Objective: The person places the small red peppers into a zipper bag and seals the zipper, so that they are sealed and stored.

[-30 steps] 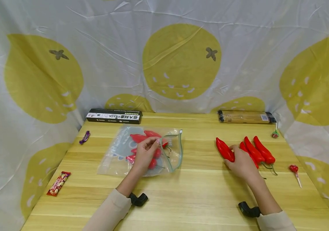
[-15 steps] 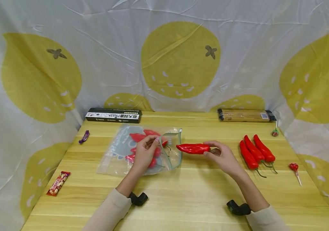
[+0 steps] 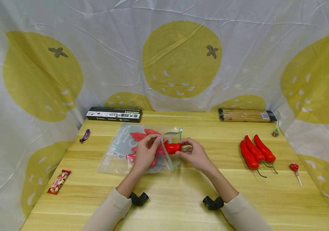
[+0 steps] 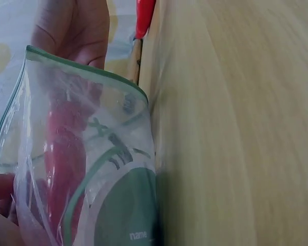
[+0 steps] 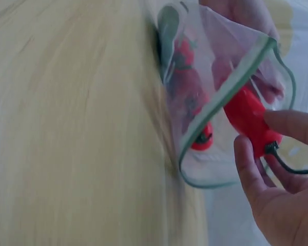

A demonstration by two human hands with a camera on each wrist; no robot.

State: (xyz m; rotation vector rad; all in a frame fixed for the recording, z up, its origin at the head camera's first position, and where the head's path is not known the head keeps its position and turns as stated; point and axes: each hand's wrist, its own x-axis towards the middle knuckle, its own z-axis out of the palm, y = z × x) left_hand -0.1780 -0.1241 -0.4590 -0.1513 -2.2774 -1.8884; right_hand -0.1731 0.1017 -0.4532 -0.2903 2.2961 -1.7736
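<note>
Two bare hands work over a pale yellow wood-grain table [image 3: 179, 205]. The left hand [image 3: 146, 153] pinches the rim of a clear plastic zip bag with a green-edged mouth [image 3: 109, 165], thumb against fingers; the bag lies on the table, its mouth gaping to the right. The right hand [image 3: 195, 156] grips a glossy red chili pepper with a dark green stem [image 3: 172, 148] near its stem end. That pepper points leftward through the mouth, its tip inside the bag and its stem outside. Several more red peppers [image 3: 138, 137] show through the plastic.

On the right side of the table, three long red peppers with green stems [image 3: 254, 150] lie side by side, tips pointing away from the person. Beyond them sits an amber packet with black ends [image 3: 243, 115], a green lollipop [image 3: 275, 132] just beside it; a red lollipop [image 3: 294, 167] lies nearer. On the left are a black-and-white pasta box [image 3: 113, 115], a small purple wrapped candy [image 3: 85, 136] and a red snack packet [image 3: 59, 182]. A white curtain printed with yellow lemons [image 3: 104, 51] hangs behind.
</note>
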